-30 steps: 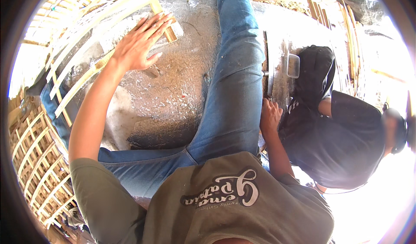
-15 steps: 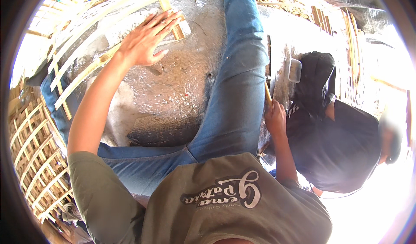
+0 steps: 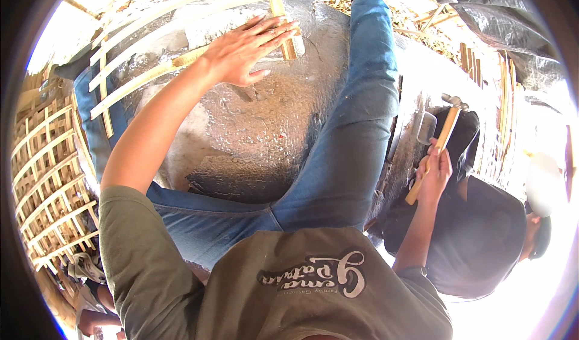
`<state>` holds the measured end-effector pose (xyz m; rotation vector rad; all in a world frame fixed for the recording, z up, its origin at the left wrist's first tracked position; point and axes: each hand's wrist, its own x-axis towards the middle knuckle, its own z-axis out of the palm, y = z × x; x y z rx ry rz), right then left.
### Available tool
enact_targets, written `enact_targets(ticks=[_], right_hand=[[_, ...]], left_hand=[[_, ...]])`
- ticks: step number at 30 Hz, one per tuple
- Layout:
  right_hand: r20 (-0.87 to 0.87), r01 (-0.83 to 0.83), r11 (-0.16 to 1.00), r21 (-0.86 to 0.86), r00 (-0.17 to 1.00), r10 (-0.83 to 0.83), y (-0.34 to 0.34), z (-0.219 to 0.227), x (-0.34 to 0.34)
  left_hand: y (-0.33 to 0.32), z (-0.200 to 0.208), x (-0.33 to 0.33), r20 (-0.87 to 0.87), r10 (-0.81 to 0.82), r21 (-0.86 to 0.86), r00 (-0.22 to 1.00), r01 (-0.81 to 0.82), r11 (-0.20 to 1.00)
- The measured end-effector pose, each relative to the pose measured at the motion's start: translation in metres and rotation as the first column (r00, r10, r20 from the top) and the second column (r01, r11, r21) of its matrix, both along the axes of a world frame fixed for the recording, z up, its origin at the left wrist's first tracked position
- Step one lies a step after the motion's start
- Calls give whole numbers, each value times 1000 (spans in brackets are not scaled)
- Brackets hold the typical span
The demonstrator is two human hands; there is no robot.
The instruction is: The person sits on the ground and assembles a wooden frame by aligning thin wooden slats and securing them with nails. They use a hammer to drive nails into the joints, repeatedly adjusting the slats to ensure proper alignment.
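My left hand [image 3: 244,50] lies flat with its fingers stretched out over a lattice of pale bamboo strips [image 3: 142,85]. Its fingertips rest across a short bamboo cross-piece [image 3: 290,49]. Under the lattice spreads a worn, dark, shiny sheet [image 3: 253,123] dotted with small pale chips. On the right, my right hand [image 3: 435,174] grips a hammer [image 3: 447,129] by its wooden handle. The hammer's metal head points up and away from me, apart from the bamboo.
My outstretched jean-clad leg [image 3: 344,129] lies between the two hands. A person in black [image 3: 482,237] sits close on the right, by a small clear plastic container [image 3: 426,127]. Woven bamboo lattice [image 3: 51,183] stands at left. Bamboo shavings [image 3: 413,23] cover the far ground.
My right hand has lifted the hammer from low beside my leg, so its head now shows. The view has shifted a little; my left hand stays flat on the bamboo.
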<state>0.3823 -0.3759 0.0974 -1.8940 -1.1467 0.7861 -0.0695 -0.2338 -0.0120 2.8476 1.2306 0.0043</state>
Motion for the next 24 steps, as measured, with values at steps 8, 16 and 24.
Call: enact_targets(ticks=[8, 16, 24], right_hand=[[99, -328, 945, 2, 940, 326, 41, 22, -55], [452, -718, 690, -90, 588, 671, 64, 12, -129], [449, -753, 657, 42, 602, 661, 89, 0, -156]], left_hand=[[2, -5, 1, -1, 2, 9, 1000, -2, 1000], [1, -3, 1, -3, 7, 12, 1000, -7, 1000], [-2, 1, 1, -16, 22, 3, 1000, -22, 1000]])
